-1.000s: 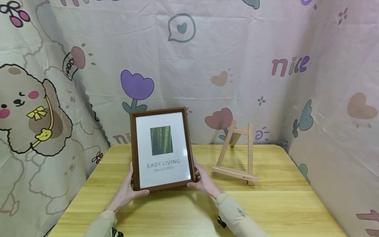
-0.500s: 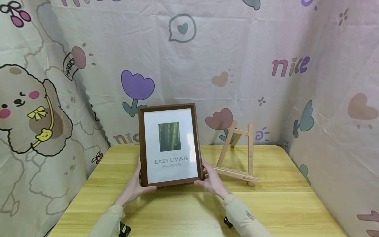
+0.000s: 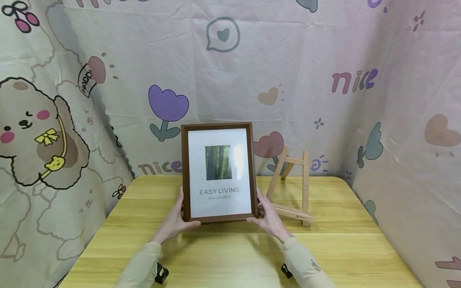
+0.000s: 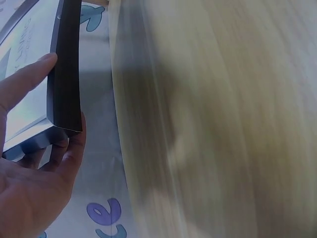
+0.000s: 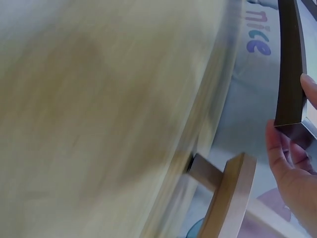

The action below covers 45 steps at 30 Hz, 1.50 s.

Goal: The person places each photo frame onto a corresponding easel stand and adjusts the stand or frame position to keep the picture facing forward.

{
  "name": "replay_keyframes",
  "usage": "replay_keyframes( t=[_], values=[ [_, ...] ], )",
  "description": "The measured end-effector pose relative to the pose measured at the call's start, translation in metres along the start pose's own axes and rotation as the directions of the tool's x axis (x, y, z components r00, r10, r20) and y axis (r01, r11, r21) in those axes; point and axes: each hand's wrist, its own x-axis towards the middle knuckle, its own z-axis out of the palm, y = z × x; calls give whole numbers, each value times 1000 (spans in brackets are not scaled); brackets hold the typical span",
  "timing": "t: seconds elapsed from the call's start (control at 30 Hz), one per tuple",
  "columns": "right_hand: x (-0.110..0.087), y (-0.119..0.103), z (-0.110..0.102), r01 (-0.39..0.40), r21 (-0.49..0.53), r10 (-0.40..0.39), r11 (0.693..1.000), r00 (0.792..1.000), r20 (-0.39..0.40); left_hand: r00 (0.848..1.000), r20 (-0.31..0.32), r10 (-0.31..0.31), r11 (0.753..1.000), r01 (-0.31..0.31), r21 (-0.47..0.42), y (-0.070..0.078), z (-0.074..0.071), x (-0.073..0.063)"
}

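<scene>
A brown picture frame [image 3: 220, 172] with a white insert, a green bamboo picture and the words EASY LIVING is held nearly upright above the table. My left hand [image 3: 175, 222] grips its lower left corner, thumb on the front and fingers behind, as the left wrist view shows the hand [image 4: 42, 183] round the dark edge. At the lower right corner my right hand [image 3: 270, 220] grips the frame the same way. Just right of that hand stands a small wooden easel [image 3: 305, 188], its lower left part hidden behind the hand and frame.
The light wooden table [image 3: 223, 260] runs back to a patterned cloth [image 3: 230, 80] that hangs behind and on both sides. In the right wrist view the easel's ledge [image 5: 230, 198] lies close below the right hand.
Both hands have carried the picture frame to the right and slightly up, closer to the easel. Its tilt has straightened. The easel stays where it was.
</scene>
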Motion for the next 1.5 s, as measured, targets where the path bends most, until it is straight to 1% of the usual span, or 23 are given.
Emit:
replay_keyframes(
  t=[0.2, 0.3, 0.47, 0.63, 0.73, 0.83, 0.9, 0.97, 1.07, 1.2, 1.37, 1.5],
  values=[
    [-4, 6, -14, 5, -22, -5, 1000, 1000, -13, 999, 37, 3, 1000, -3, -8, 9, 6, 8],
    [-5, 9, -21, 15, -29, -16, 999, 1000, -25, 999, 53, 1, 999, 0, -33, 13, 9, 12],
    [-8, 15, -32, 32, 28, -32, 999, 999, -30, 997, 71, 18, 999, -15, -43, 21, 14, 19],
    [-12, 19, -43, 51, -35, -52, 998, 998, -44, 995, 87, 43, 998, -39, -45, 28, 19, 25],
    [-14, 21, -50, 73, -97, -79, 993, 995, -58, 994, 100, 47, 999, -44, -29, 32, 22, 29],
    [-15, 23, -55, 80, -95, -87, 992, 994, -68, 992, 111, 58, 998, -57, -17, 36, 25, 32],
    [-16, 25, -58, 74, -77, -80, 994, 994, -74, 991, 114, 64, 998, -62, -21, 38, 27, 35],
    [-16, 28, -61, 62, -31, -65, 998, 995, -74, 991, 117, 72, 997, -69, -24, 40, 29, 37],
    [-17, 31, -65, 56, -10, -56, 998, 995, -81, 990, 118, 82, 997, -80, -23, 43, 33, 42],
    [-20, 34, -72, 42, -45, -47, 998, 994, -99, 988, 121, 100, 995, -99, -17, 47, 39, 49],
    [-22, 36, -79, 28, 3, -27, 1000, 994, -102, 985, 120, 123, 992, -121, -24, 51, 46, 56],
    [-24, 38, -84, 9, 7, -8, 1000, 993, -116, 983, 118, 140, 990, -138, -26, 54, 52, 62]
  ],
)
